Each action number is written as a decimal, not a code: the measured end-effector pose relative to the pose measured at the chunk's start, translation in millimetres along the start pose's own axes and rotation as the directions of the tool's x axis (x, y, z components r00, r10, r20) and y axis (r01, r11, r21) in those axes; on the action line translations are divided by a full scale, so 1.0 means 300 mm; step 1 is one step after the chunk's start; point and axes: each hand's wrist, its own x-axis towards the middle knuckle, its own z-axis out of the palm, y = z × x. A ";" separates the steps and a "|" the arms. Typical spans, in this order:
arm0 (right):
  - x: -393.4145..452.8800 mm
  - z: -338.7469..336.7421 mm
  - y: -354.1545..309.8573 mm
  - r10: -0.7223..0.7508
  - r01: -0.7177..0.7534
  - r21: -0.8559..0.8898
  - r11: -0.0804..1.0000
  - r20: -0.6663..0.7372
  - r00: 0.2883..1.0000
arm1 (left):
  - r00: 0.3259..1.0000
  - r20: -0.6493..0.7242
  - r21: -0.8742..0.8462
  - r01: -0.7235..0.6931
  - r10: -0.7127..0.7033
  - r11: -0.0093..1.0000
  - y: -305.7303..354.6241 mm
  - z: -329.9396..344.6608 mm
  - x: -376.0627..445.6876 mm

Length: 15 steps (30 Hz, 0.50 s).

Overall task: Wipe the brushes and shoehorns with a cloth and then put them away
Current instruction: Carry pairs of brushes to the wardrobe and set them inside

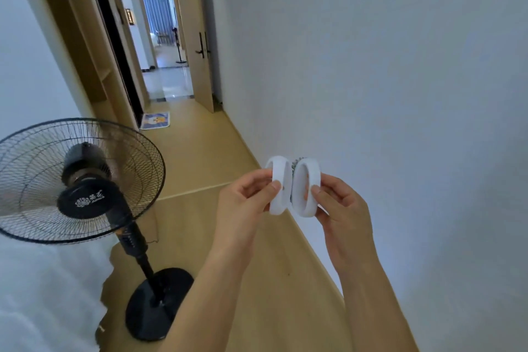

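Observation:
I hold two white oval brushes in front of me, close to the right wall. My left hand [245,197] pinches the left white brush [280,191] by its rim. My right hand [340,203] pinches the right white brush [307,188]. The two brushes stand upright, face to face and touching, with dark bristles [297,163] showing between them at the top. No cloth and no shoehorn is in view.
A black standing fan [80,180] stands on the wooden floor at the left, its round base [157,303] near my left forearm. The white wall [400,94] runs along the right. A hallway with an open door [203,66] and a small mat [155,120] leads away ahead.

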 end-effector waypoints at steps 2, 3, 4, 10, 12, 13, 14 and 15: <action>0.097 -0.011 0.026 0.010 -0.010 -0.015 1.000 0.019 1.000 | 1.000 -0.017 0.005 0.001 -0.001 1.000 -0.033 0.017 0.089; 0.147 -0.015 0.039 0.012 -0.012 -0.016 1.000 0.023 1.000 | 1.000 -0.025 0.008 0.000 0.000 1.000 -0.053 0.024 0.136; 0.197 -0.018 0.055 0.014 -0.014 -0.016 1.000 0.029 0.999 | 0.999 -0.032 0.011 0.000 0.001 1.000 -0.072 0.029 0.183; 0.528 0.003 0.156 0.023 -0.020 -0.047 0.999 0.064 0.998 | 0.997 -0.073 -0.007 0.014 -0.014 1.000 -0.182 0.039 0.508; 0.654 0.029 0.186 0.023 -0.020 -0.043 0.999 0.065 0.998 | 0.995 -0.093 -0.024 0.016 -0.018 1.000 -0.207 0.038 0.642; 0.723 0.046 0.200 0.020 -0.017 -0.040 0.999 0.066 0.998 | 0.995 -0.096 -0.029 0.013 -0.015 1.000 -0.218 0.039 0.716; 0.796 0.065 0.212 0.018 -0.016 -0.036 0.999 0.064 0.998 | 0.995 -0.098 -0.032 0.009 -0.013 0.999 -0.225 0.039 0.792; 0.872 0.088 0.223 0.016 -0.015 -0.031 0.999 0.063 0.998 | 0.995 -0.099 -0.034 0.006 -0.009 0.999 -0.230 0.037 0.870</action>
